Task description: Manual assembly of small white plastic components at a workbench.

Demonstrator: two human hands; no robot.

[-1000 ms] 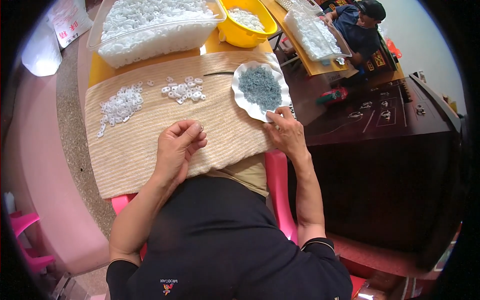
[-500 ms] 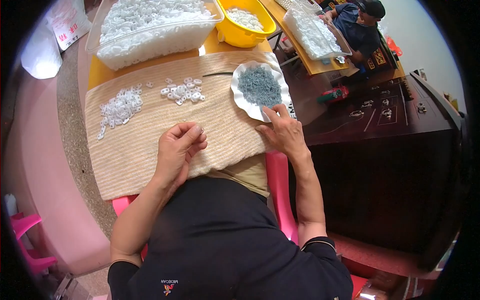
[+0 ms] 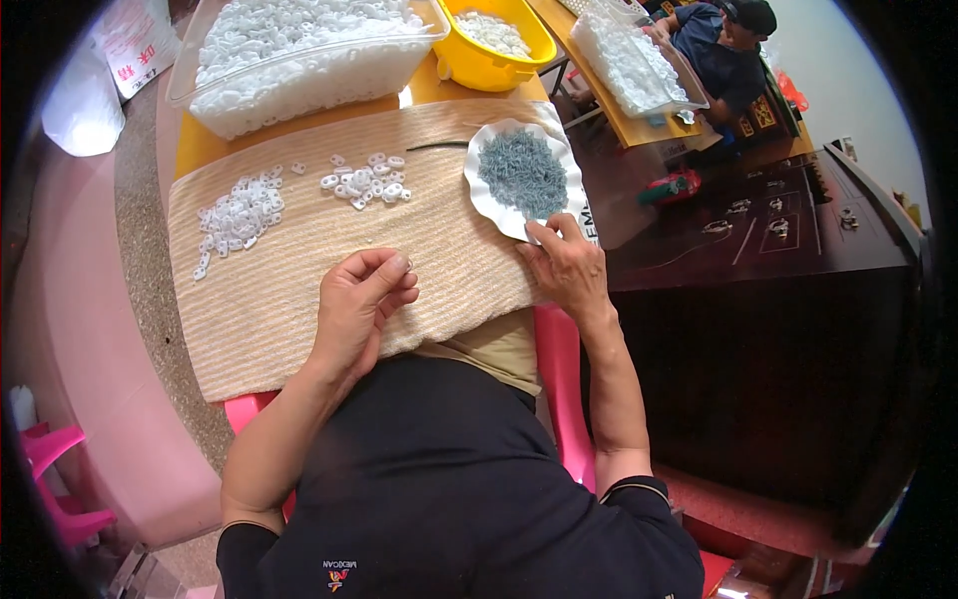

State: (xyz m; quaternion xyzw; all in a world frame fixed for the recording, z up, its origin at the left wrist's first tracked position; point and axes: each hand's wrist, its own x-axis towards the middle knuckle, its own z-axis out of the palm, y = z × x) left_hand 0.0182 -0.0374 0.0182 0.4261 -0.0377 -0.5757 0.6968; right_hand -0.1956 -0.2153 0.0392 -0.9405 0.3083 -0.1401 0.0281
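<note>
My left hand (image 3: 361, 295) is above the striped beige towel (image 3: 299, 329), thumb and forefinger pinched on a tiny piece too small to name. My right hand (image 3: 574, 265) is at the near rim of a white scalloped plate (image 3: 489, 215), its thumb and forefinger drawn together; whatever is between them is hidden. Many tiny grey-blue pieces (image 3: 522, 173), slim like short screws, are heaped in that plate. Beyond my left hand lies a small group of white oval plastic pieces with holes (image 3: 364, 183). Farther left is a bigger pile of similar white pieces (image 3: 239, 212).
A clear bin (image 3: 309, 110) full of white pieces stands at the back, beside a yellow basin (image 3: 499, 72). A thin dark rod (image 3: 436, 147) lies by the plate. At the far right, a person (image 3: 723, 50) sits by another bin (image 3: 639, 70). A dark cabinet (image 3: 758, 349) is at my right.
My right thumb and forefinger have come closer together at the plate's near rim. My left hand keeps its pinch, almost in the same place.
</note>
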